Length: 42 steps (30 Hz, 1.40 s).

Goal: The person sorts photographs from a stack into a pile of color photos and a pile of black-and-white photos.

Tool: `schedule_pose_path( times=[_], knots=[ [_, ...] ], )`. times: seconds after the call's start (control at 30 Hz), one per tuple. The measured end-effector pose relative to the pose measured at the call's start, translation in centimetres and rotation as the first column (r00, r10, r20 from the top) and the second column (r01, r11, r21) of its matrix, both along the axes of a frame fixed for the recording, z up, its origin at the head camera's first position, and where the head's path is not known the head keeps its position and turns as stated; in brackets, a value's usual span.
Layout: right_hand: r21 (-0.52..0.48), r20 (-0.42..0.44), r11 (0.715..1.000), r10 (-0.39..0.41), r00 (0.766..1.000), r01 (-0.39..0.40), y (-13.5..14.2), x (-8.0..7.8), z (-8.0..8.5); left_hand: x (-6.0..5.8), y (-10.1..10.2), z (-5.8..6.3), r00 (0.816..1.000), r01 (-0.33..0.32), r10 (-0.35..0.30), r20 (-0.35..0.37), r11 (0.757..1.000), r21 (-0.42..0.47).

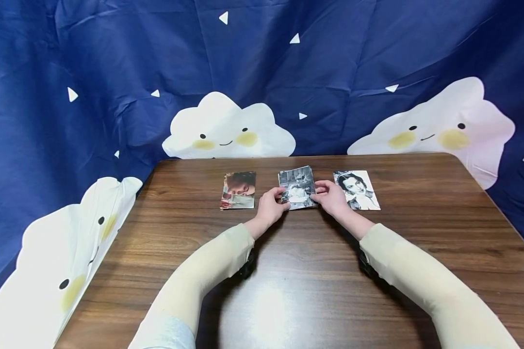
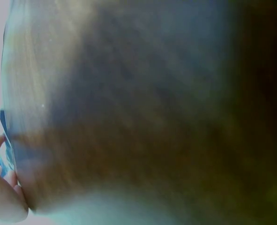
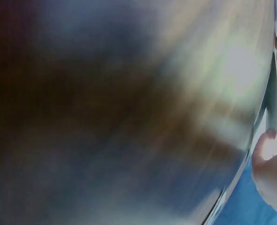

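A small stack of black-and-white photo cards [image 1: 298, 186] is in the middle of the row at the far side of the table, slightly askew. My left hand [image 1: 271, 206] holds its left edge between thumb and fingers. Opposite it, my right hand [image 1: 332, 198] grips the right edge, thumb toward the near corner. In the right wrist view a card edge [image 3: 272, 101] stands at a slant by the right hand [image 3: 272, 176]. The left wrist view catches only part of the left hand [image 2: 4, 197] at its border; most of that view is blurred tabletop.
Left of the stack lies a pile of colour photo cards [image 1: 238, 190]. To the right, partly behind my right hand, is a black-and-white portrait card [image 1: 359, 190]. All rest on a brown wooden table [image 1: 305, 271], backed by a blue curtain [image 1: 253, 58] with white clouds.
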State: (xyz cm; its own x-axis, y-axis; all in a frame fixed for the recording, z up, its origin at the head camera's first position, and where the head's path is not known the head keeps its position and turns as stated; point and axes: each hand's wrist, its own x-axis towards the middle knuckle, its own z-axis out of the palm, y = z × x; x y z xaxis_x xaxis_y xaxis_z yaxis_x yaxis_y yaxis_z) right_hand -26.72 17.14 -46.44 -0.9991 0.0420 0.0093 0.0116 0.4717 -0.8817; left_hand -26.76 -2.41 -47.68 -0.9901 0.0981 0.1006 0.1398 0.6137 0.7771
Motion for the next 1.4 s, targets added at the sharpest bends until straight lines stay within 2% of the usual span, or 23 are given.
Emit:
schedule_pose_path(
  times=[0.17,0.3,1.0,1.23,1.4],
  knots=[
    [0.075,-0.005,0.995,-0.058,0.998,0.059,0.21,-0.23,0.11,0.05,0.11,-0.07,1.0,-0.002,0.002,0.001,1.0,-0.003],
    [0.098,0.008,0.992,-0.079,0.997,0.078,0.19,-0.04,0.12,0.15,0.23,-0.14,1.0,-0.004,0.004,0.006,1.0,0.001],
    [0.058,0.054,0.994,-0.098,0.994,0.095,0.11,-0.4,0.04,0.17,0.07,0.0,1.0,0.005,-0.004,0.024,1.0,-0.009],
    [0.096,0.062,0.991,-0.095,0.994,0.089,0.02,-0.21,0.25,0.09,0.16,-0.01,1.0,0.015,-0.015,0.026,1.0,-0.02],
    [0.064,0.09,0.993,-0.106,0.99,0.101,0.15,-0.42,0.06,0.07,0.19,0.06,0.999,0.016,-0.015,0.032,1.0,-0.013]
  ],
)
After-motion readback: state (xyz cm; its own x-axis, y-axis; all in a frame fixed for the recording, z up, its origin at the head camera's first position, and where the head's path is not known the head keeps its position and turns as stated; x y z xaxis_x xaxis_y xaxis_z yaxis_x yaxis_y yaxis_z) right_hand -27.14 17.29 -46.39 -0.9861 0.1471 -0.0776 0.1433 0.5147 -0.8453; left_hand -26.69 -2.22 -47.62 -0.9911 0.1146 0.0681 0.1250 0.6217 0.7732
